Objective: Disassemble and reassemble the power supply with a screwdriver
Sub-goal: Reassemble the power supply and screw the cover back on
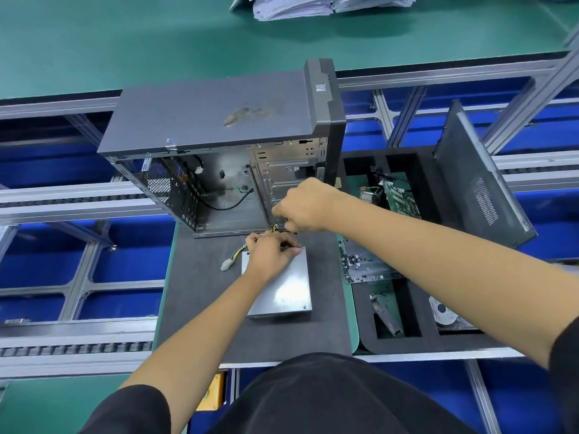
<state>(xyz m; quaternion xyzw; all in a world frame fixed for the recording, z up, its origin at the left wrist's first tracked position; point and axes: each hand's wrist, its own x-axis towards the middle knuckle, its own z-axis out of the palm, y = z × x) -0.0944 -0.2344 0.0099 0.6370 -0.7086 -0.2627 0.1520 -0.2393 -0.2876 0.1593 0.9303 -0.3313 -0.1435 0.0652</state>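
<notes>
A silver power supply box (283,289) lies flat on the dark grey mat (200,296), in front of the open computer case (219,158). Its coloured wires with a white connector (225,264) trail off its far left corner. My left hand (271,250) rests on the box's far edge, fingers curled round the wire bundle there. My right hand (300,205) is just above it at the case's lower rim, fingers pinched on the yellow and black wires (275,227). No screwdriver shows in either hand.
A black foam tray (419,343) at the right holds a circuit board (401,195), a hard drive (448,314) and a metal part. A plate with several loose screws (360,264) sits beside the mat. The case's side panel (479,180) leans at the far right. Paper stacks (313,4) lie beyond.
</notes>
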